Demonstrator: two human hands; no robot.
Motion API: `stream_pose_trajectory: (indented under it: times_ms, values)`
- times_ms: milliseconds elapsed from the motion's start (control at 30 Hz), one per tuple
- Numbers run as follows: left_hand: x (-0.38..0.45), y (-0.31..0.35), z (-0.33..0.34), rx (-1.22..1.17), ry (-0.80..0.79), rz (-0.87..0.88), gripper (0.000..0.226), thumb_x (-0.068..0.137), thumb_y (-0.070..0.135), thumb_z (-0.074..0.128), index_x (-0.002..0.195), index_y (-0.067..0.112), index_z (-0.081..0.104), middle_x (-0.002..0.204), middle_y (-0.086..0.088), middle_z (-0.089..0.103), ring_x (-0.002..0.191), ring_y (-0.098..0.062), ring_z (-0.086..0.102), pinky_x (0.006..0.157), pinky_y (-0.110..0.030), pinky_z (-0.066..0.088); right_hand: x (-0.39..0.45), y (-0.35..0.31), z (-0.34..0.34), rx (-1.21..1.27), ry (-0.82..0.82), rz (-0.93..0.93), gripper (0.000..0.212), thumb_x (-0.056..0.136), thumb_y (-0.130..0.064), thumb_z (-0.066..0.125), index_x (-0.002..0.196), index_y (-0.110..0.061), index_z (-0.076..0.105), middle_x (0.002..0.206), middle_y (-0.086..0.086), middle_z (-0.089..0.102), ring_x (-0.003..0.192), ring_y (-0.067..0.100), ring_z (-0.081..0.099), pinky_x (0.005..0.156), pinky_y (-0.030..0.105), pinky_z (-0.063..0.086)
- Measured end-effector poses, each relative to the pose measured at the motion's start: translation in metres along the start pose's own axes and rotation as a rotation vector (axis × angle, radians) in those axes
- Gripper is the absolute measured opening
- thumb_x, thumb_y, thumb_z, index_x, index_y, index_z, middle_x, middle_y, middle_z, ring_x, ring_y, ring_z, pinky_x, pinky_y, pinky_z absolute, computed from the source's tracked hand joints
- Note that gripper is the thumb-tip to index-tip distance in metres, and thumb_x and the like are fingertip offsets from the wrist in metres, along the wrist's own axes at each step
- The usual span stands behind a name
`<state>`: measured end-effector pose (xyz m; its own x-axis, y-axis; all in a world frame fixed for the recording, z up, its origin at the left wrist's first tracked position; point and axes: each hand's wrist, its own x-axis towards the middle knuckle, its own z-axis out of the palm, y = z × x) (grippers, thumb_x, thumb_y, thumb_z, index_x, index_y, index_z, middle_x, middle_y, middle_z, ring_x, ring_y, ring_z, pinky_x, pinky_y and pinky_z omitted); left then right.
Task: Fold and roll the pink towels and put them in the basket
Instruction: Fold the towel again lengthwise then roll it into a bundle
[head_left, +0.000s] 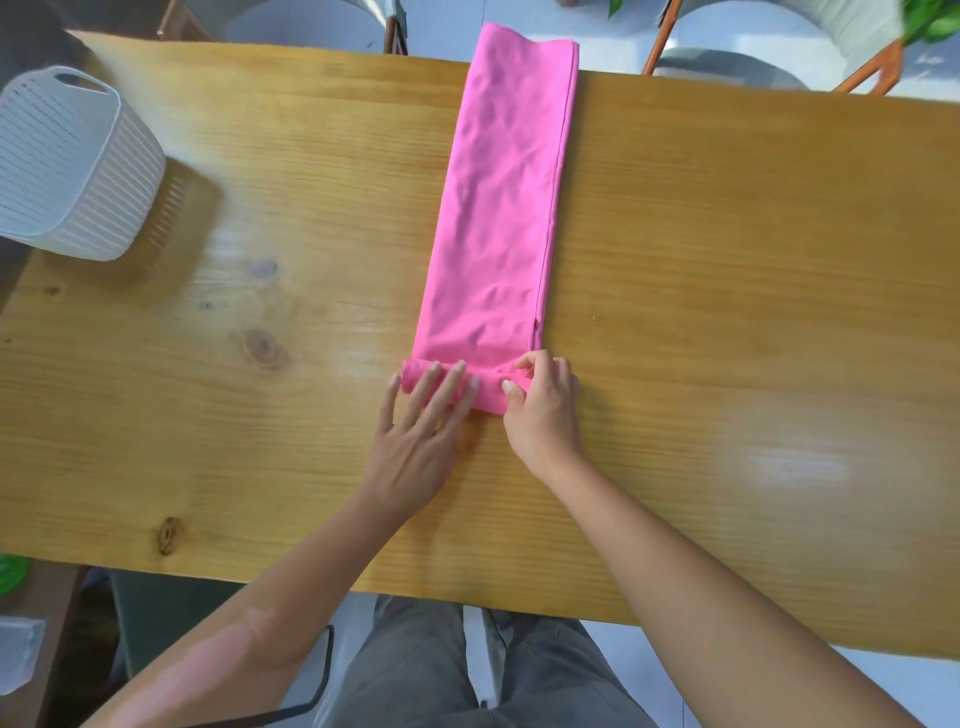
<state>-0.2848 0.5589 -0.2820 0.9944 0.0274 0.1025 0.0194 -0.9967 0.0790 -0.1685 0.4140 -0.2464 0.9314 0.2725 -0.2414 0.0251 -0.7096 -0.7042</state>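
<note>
Pressing flat, your left hand (415, 436) rests spread fingers on the towel (506, 208) roll; your right hand (543, 405) pinches its end.

Head-worn camera looks steeply down, close over the table (727, 322).

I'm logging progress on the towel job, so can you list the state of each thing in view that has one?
Long pink cloth towel: folded into a narrow strip, near end rolled a little, far end hanging over the table edge.
White slatted plastic basket: upright at the table's left end; inside not visible.
Left hand: straight fingers resting on the roll.
Right hand: fingers pinching the roll's right end.
</note>
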Motion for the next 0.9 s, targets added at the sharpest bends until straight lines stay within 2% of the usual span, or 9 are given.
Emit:
stream_pose_trajectory:
  times_ms: [100,233,367,467,567,667,733,833,900]
  values:
    - [0.001,-0.006,0.006,-0.026,0.018,0.051,0.081,0.092,0.01,0.06,0.161,0.016,0.019,0.168,-0.007,0.017,0.156,-0.03,0.011,0.126,-0.052,0.013,-0.001,-0.005,0.0,-0.108,0.067,-0.023,0.014,0.093,-0.016,0.065,0.102,-0.019,0.054,0.11,0.002,0.053,0.106,0.024,0.048,0.086,0.034,0.042]
    - [0.019,-0.014,0.004,-0.056,0.042,0.092,0.062,0.098,0.003,0.048,0.157,0.011,0.033,0.16,-0.01,0.037,0.15,-0.036,0.028,0.122,-0.053,0.025,-0.007,-0.002,0.001,-0.406,0.238,-0.348,0.009,0.09,-0.009,0.065,0.098,-0.012,0.069,0.099,0.004,0.064,0.094,0.03,0.058,0.08,0.041,0.046]
    - [0.047,-0.019,-0.005,-0.078,0.057,0.066,0.046,0.101,0.004,0.038,0.144,0.008,0.053,0.137,-0.01,0.061,0.129,-0.037,0.055,0.113,-0.053,0.038,-0.012,0.011,0.002,-0.564,0.164,-0.52,0.033,0.093,-0.018,0.066,0.125,-0.009,0.065,0.121,0.004,0.065,0.119,0.028,0.058,0.098,0.042,0.046]
    - [0.057,-0.022,-0.006,-0.061,0.051,0.096,0.047,0.102,0.005,0.033,0.144,0.007,0.053,0.131,-0.01,0.064,0.123,-0.037,0.058,0.108,-0.053,0.042,-0.004,0.013,0.0,-0.6,0.143,-0.513,0.043,0.092,-0.021,0.069,0.133,-0.008,0.062,0.128,0.003,0.065,0.124,0.026,0.057,0.101,0.041,0.047]
    - [0.064,-0.023,-0.01,-0.107,0.028,0.083,0.052,0.103,0.006,0.022,0.147,0.007,0.049,0.135,-0.012,0.061,0.125,-0.037,0.056,0.109,-0.053,0.04,0.007,0.009,0.0,-0.517,0.145,-0.487,0.037,0.089,-0.014,0.072,0.124,-0.006,0.065,0.121,0.004,0.068,0.117,0.027,0.06,0.098,0.04,0.048]
    - [0.07,-0.027,-0.011,-0.175,0.04,0.046,0.059,0.094,0.001,0.029,0.147,0.011,0.051,0.141,-0.021,0.053,0.133,-0.039,0.048,0.113,-0.053,0.037,0.018,0.004,-0.003,-0.422,0.088,-0.414,0.032,0.09,-0.011,0.07,0.121,-0.008,0.064,0.117,0.004,0.068,0.111,0.027,0.059,0.092,0.043,0.051]
    - [0.076,-0.03,-0.011,-0.236,0.077,0.03,0.054,0.09,0.0,0.035,0.136,0.01,0.061,0.132,-0.023,0.054,0.128,-0.041,0.049,0.109,-0.053,0.041,0.026,0.001,-0.006,-0.359,0.043,-0.35,0.028,0.093,-0.012,0.065,0.121,-0.01,0.064,0.119,0.005,0.064,0.104,0.029,0.059,0.087,0.044,0.051]
    - [0.091,-0.033,-0.014,-0.244,0.072,0.026,0.046,0.088,-0.002,0.036,0.121,0.01,0.066,0.109,-0.017,0.055,0.107,-0.039,0.052,0.097,-0.053,0.046,0.04,-0.003,-0.007,-0.271,0.046,-0.251,0.026,0.097,-0.016,0.061,0.122,-0.013,0.065,0.121,0.005,0.054,0.099,0.028,0.058,0.083,0.043,0.052]
    - [0.103,-0.033,-0.017,-0.172,0.053,0.022,0.043,0.087,-0.001,0.039,0.119,0.01,0.065,0.105,-0.015,0.056,0.106,-0.039,0.051,0.105,-0.057,0.04,0.048,-0.005,-0.005,-0.24,0.073,-0.185,0.03,0.099,-0.021,0.058,0.128,-0.015,0.064,0.125,0.005,0.05,0.106,0.027,0.052,0.087,0.045,0.05]
